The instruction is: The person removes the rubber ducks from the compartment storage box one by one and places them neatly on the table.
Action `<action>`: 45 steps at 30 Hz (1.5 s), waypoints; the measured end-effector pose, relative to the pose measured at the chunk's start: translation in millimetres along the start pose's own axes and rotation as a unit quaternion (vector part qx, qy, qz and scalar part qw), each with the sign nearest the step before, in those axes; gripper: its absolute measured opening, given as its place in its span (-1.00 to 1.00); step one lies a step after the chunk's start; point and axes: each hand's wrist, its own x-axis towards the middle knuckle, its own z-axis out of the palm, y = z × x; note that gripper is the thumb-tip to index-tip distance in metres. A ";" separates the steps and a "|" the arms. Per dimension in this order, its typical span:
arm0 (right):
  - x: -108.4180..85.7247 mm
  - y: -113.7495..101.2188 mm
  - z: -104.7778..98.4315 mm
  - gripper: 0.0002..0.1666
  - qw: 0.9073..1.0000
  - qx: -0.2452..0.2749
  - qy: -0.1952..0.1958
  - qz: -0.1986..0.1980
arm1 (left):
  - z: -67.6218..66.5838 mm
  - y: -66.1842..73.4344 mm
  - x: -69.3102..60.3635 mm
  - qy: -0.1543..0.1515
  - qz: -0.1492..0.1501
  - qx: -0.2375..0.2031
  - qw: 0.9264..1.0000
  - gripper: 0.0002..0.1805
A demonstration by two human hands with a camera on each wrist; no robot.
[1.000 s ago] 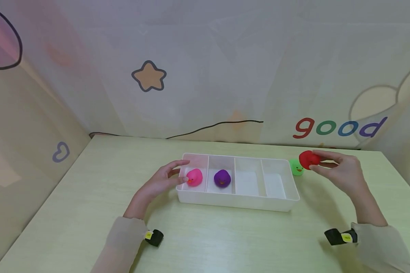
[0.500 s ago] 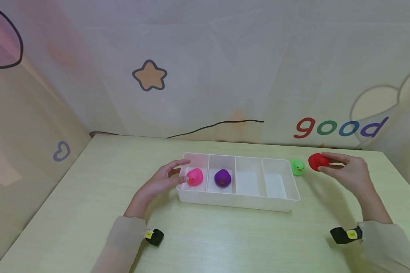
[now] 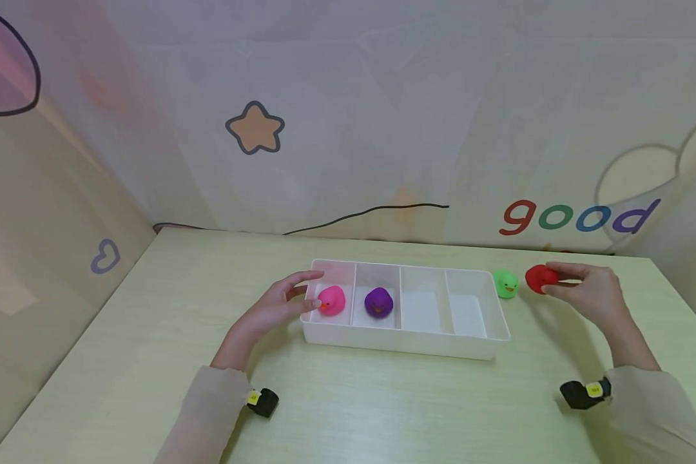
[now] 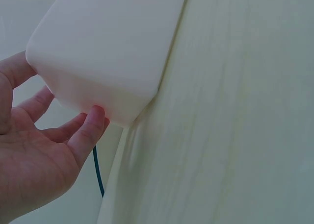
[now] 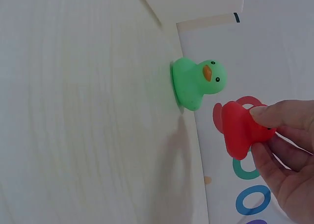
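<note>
My right hand (image 3: 594, 293) pinches a red rubber duck (image 3: 541, 278) between thumb and fingers. In the right wrist view, the duck (image 5: 240, 128) is raised off the table. Just left of it, a green rubber duck (image 3: 505, 284) stands on the table by the right end of a white divided box (image 3: 406, 343). At the box's left end, my left hand (image 3: 275, 303) holds the rim and end wall; in the left wrist view its curled fingers (image 4: 88, 131) touch that wall. A pink duck (image 3: 332, 301) sits in the leftmost compartment, a purple duck (image 3: 379, 303) in the second.
The two right compartments (image 3: 466, 312) of the box hold nothing visible. Pale wooden table (image 3: 371, 406) extends in front of the box and to both sides. A printed cloth backdrop (image 3: 354, 142) rises behind the table's back edge.
My right hand has moved to the right with the red duck, away from the green duck, then dipped slightly. The left hand and the box have stayed in place.
</note>
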 end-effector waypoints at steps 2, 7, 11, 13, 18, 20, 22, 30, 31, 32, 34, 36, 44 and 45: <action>-0.4 -0.8 1.2 -0.39 1.000 -0.013 -0.007 0.003 | 0.0 -0.8 0.7 0.001 -0.002 0.004 1.000 -0.41; -6.3 -9.3 2.4 -0.37 0.999 -0.042 -0.022 0.001 | 0.0 -0.8 1.3 -0.003 0.001 0.004 1.000 -0.41; -18.1 -36.9 -1.2 -0.41 0.998 -0.033 -0.046 0.014 | 0.0 0.1 0.8 -0.006 0.007 -0.003 1.000 -0.42; -23.7 -50.4 -2.5 -0.44 0.998 -0.033 -0.049 0.024 | 0.0 0.3 0.3 -0.005 0.007 -0.003 1.000 -0.42; -27.8 -63.7 -3.4 -0.44 0.997 -0.037 -0.068 0.030 | -0.3 0.4 -0.6 0.000 -0.001 0.002 1.000 -0.41; -27.4 -63.7 -3.4 -0.42 0.996 -0.037 -0.078 0.022 | -0.5 0.7 -0.8 0.002 -0.003 0.002 1.000 -0.41; -26.8 -63.2 -2.9 -0.42 0.996 -0.041 -0.082 0.020 | -0.7 0.6 -0.7 0.000 0.000 0.003 1.000 -0.40; -26.7 -59.5 -2.2 -0.41 0.996 -0.036 -0.081 0.015 | -1.1 -0.9 0.8 -0.004 0.007 0.003 1.000 -0.40; -26.8 -59.2 -1.9 -0.41 0.996 -0.034 -0.080 0.013 | -1.2 -1.1 0.9 -0.003 0.007 0.004 1.000 -0.40; -26.9 -59.2 -1.8 -0.41 0.996 -0.033 -0.079 0.010 | -1.3 -1.2 1.0 -0.002 0.007 0.004 1.000 -0.41; -27.0 -59.3 -1.6 -0.41 0.996 -0.030 -0.079 0.012 | -1.2 -1.1 0.8 0.000 0.005 0.005 1.000 -0.41; -27.0 -59.1 -1.4 -0.41 0.996 -0.027 -0.080 0.014 | -1.2 -1.1 0.8 -0.001 0.008 0.005 1.000 -0.41; -27.2 -57.7 -1.2 -0.39 0.996 -0.017 -0.082 0.017 | -1.6 -1.3 0.5 -0.005 0.012 -0.003 1.000 -0.42; -27.5 -57.5 -1.5 -0.38 0.996 -0.017 -0.082 0.017 | -1.6 -1.4 0.5 -0.005 0.012 -0.003 1.000 -0.42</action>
